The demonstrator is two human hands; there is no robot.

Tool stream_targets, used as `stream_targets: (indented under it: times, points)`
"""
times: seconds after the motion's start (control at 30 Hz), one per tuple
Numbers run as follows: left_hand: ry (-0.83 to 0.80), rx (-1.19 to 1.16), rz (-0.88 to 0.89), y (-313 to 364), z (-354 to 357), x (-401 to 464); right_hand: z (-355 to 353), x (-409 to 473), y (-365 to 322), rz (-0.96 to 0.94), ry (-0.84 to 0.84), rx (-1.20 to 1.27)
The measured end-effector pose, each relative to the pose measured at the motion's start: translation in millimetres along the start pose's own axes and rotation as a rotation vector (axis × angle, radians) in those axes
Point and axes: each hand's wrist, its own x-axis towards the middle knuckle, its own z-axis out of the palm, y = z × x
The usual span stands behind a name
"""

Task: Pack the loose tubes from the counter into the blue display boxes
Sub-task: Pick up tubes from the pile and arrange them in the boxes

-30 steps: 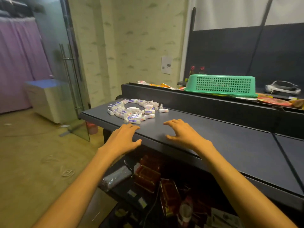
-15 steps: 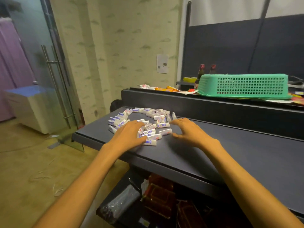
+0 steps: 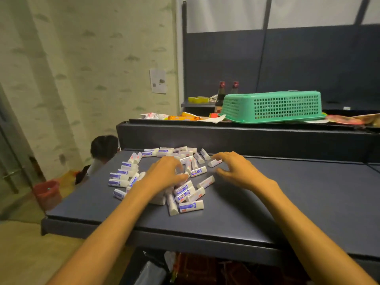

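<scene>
White tubes (image 3: 191, 206) with blue and red labels lie on the dark navy bench (image 3: 267, 202). Far right, a green lattice basket (image 3: 271, 105); near left, a red bucket (image 3: 47, 194).

An upturned green basket (image 3: 271, 106) sits on the back ledge (image 3: 246, 138) before two dark, probably sauce, bottles (image 3: 220, 96).

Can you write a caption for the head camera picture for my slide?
Two bare hands, left hand and right hand, reach into small white plastic tubes on a dark counter.
</scene>
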Motion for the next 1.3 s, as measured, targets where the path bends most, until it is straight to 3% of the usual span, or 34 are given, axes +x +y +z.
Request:
stream_targets:
  times: [0.3, 0.43, 0.67, 0.9, 1.3]
  points:
    - [-0.081, 0.109, 0.121, -0.1, 4.4, 24.6, 0.0, -7.4, -4.2, 0.185, 0.046, -0.040]
    - [-0.095, -0.060, 0.147, -5.9, 7.5, 31.3, -0.2, -7.1, -5.4, 0.200, 0.055, -0.075]
    - [0.031, -0.464, 0.225, -5.2, -4.4, 30.1, -3.9, -1.3, -3.2, 0.179, 0.061, -0.075]
    - [0.160, -0.597, 0.277, -2.9, -19.0, 29.4, -4.7, 7.9, 3.8, 0.149, 0.056, -0.065]
    - [0.140, -0.629, 0.247, -12.1, -14.0, 33.4, 6.0, 27.7, 1.9, 0.043, -0.021, 0.022]
